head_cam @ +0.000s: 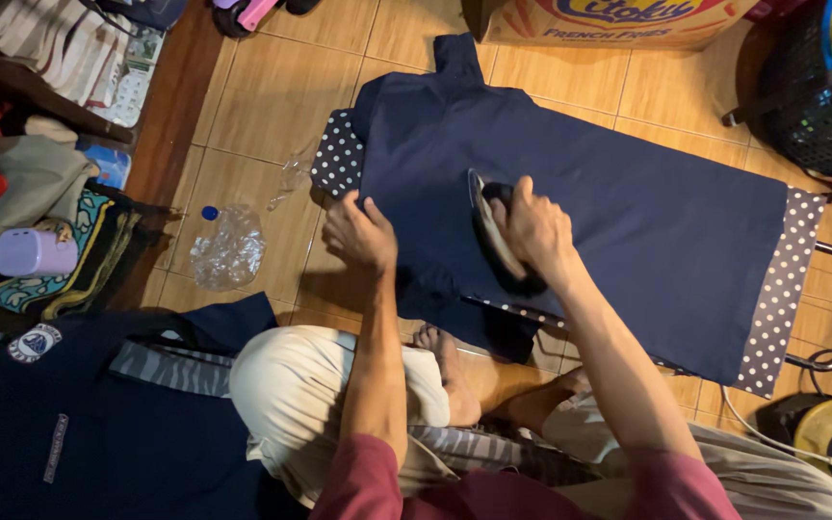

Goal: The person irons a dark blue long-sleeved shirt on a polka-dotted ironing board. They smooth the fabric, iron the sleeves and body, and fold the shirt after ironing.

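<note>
Right hand (534, 229) gripping iron (495, 231), left hand (359, 232) flat on navy garment (618, 207)

The right hand (532, 226) grips the handle of a dark iron (495, 236) resting on a navy garment (589, 183) spread over a polka-dot ironing board (782, 289), while the left hand (360, 234) presses flat on the garment's left edge, above a tiled floor (272, 106).

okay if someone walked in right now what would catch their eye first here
Mid-frame, the right hand grips a dark iron on a navy garment spread over a polka-dot ironing board. The left hand presses the garment's left edge. A crumpled clear plastic bottle lies on the tiled floor at left.
</note>
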